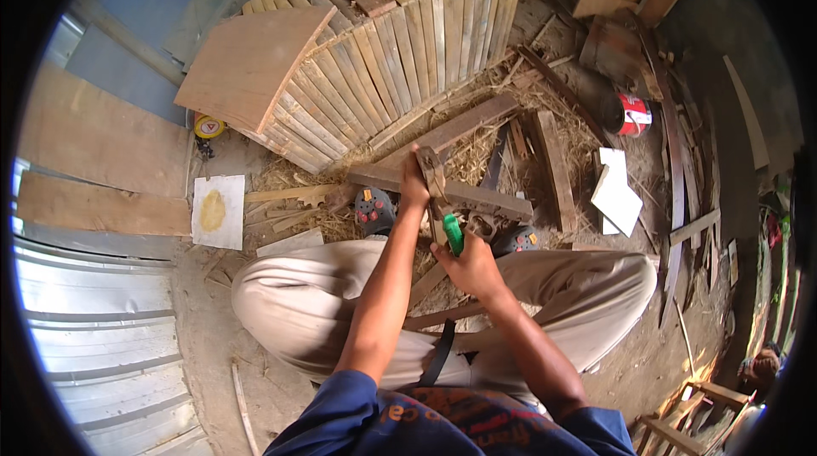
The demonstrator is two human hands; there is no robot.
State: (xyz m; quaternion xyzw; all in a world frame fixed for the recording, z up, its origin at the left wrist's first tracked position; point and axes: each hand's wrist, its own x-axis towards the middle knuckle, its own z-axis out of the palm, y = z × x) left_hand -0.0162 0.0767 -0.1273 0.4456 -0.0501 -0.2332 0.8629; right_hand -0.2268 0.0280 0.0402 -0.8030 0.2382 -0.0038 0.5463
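Note:
I sit on the ground with both arms reaching forward between my bent knees. My left hand (414,185) is closed on a short brown piece of wood (432,172), gripping its far end. Closer to me, my right hand (471,268) wraps round the green handle of a hand tool (453,235), which lies against the wood. The tool's working end cannot be made out. Just beyond and under the hands, a long dark wooden beam (489,198) lies across the ground near my dark shoes (374,209).
A large stack of wooden slats (400,56) stands ahead, with a brown board (255,60) leaning on it. Wood shavings (477,158) and offcuts cover the ground. To the right are a white broken panel (616,194) and a red can (633,114). Corrugated metal sheet (106,328) is at left.

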